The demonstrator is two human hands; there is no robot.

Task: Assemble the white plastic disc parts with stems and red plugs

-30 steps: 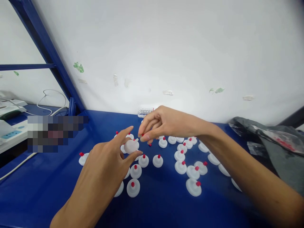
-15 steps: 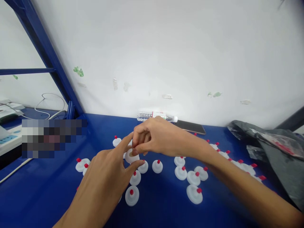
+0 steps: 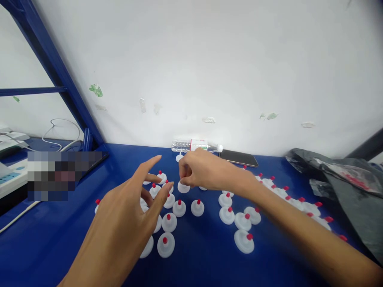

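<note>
My right hand (image 3: 193,169) is closed in a pinch over the top of a white, disc-shaped cap (image 3: 183,188) near the middle of the table. Its fingers cover the tip of that cap. To the left, my left hand (image 3: 139,199) is open, its thumb and fingers spread apart with nothing between them. Several similar white caps with red tips lie around and partly behind it, among them one cap (image 3: 179,209) just right of the left thumb. A lone cap (image 3: 197,208) sits below my right hand.
More red-tipped caps (image 3: 226,215) spread to the right on the blue table (image 3: 206,255). A clear plastic bottle (image 3: 182,146) lies along the wall beside a dark phone (image 3: 239,158). A grey plastic bag (image 3: 344,195) is at far right, a power strip (image 3: 14,171) at left.
The white cap has left my left hand and is now lower right under my right hand's fingers. My left hand has opened wider and drawn slightly left.
</note>
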